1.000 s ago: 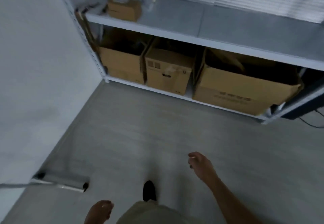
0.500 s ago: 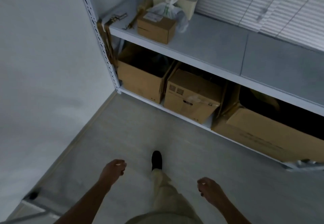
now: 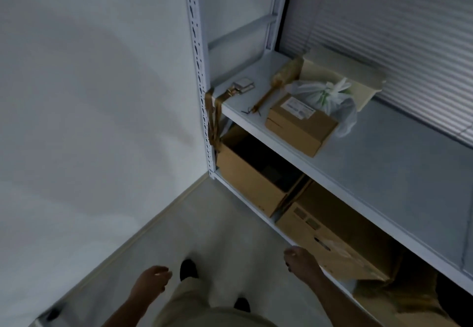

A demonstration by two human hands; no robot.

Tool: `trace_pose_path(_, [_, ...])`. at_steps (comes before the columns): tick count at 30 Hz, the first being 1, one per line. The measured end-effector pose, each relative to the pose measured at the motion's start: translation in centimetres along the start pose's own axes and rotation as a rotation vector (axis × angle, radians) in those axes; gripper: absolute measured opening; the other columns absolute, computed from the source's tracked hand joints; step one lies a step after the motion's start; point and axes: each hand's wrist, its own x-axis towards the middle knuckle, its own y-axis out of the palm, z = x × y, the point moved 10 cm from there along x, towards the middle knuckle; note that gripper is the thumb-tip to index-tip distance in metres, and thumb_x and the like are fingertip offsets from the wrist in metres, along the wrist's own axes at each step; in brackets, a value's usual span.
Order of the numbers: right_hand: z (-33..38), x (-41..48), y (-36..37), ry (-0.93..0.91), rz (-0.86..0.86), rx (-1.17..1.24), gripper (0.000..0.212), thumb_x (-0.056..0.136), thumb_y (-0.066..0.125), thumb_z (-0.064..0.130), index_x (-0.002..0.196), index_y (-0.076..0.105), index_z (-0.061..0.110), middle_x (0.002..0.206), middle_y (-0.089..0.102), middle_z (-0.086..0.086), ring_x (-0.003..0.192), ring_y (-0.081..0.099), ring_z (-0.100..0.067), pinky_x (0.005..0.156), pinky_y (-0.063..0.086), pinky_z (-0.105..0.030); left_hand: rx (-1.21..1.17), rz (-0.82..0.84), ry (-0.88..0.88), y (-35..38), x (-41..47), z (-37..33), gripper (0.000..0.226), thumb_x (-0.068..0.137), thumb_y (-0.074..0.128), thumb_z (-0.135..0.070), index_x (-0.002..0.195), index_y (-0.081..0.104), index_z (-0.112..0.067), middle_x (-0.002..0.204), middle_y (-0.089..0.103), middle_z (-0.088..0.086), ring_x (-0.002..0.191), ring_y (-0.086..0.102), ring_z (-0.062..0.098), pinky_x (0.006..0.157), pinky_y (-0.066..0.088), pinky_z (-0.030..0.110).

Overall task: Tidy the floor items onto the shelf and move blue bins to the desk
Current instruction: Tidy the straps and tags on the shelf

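The shelf (image 3: 384, 173), a pale metal rack, is set into the corner against the wall (image 3: 89, 96), its middle board carrying one small sealed carton (image 3: 302, 126) with a white label whose print cannot be read, one knotted plastic bag (image 3: 325, 96) touching it behind, and one cream box (image 3: 343, 75) at the back. Bare board is left open to the right of these. On the lowest board three brown cartons are counted; the leftmost (image 3: 250, 183) is open-topped. The floor (image 3: 204, 224) before the rack is seen bare. The left hand (image 3: 151, 282) and right hand (image 3: 302, 262) are held empty above it, fingers loosely curled; the right one is near the lower board's edge.
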Motion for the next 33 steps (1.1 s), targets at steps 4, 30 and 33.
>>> trace_pose_path(4, [16.5, 2.9, -3.3, -0.198, -0.011, 0.031, 0.029, 0.099, 0.048, 0.034, 0.121, 0.062, 0.021, 0.113, 0.066, 0.000, 0.099, 0.066, -0.022, 0.078, 0.050, -0.031, 0.012, 0.017, -0.072, -2.8, 6.9, -2.5, 0.025, 0.083, 0.073, -0.013, 0.103, 0.070, 0.002, 0.083, 0.070, 0.017, 0.077, 0.067, 0.031, 0.081, 0.056, 0.045])
trace_pose_path(30, [56.2, 20.1, -13.9, -0.632, -0.436, -0.758, 0.064, 0.092, 0.053, 0.028, 0.151, 0.027, 0.025, 0.160, 0.020, -0.004, 0.149, 0.015, -0.028, 0.111, 0.036, -0.046, 0.047, -0.044, 0.222, -0.9, 30.7, -53.8, 0.050, 0.069, 0.061, -0.043, 0.110, 0.064, -0.014, 0.099, 0.067, 0.007, 0.091, 0.064, 0.030, 0.081, 0.056, 0.038])
trace_pose_path(33, [56.6, 19.9, -14.1, -0.648, -0.465, -0.764, 0.060, 0.091, 0.053, 0.029, 0.147, 0.032, 0.025, 0.157, 0.025, -0.005, 0.145, 0.022, -0.029, 0.107, 0.040, -0.046, 0.160, -0.153, 0.321, -1.5, 30.1, -54.5, 0.037, 0.074, 0.049, -0.043, 0.102, 0.067, -0.025, 0.097, 0.067, 0.004, 0.096, 0.059, 0.030, 0.086, 0.050, 0.044])
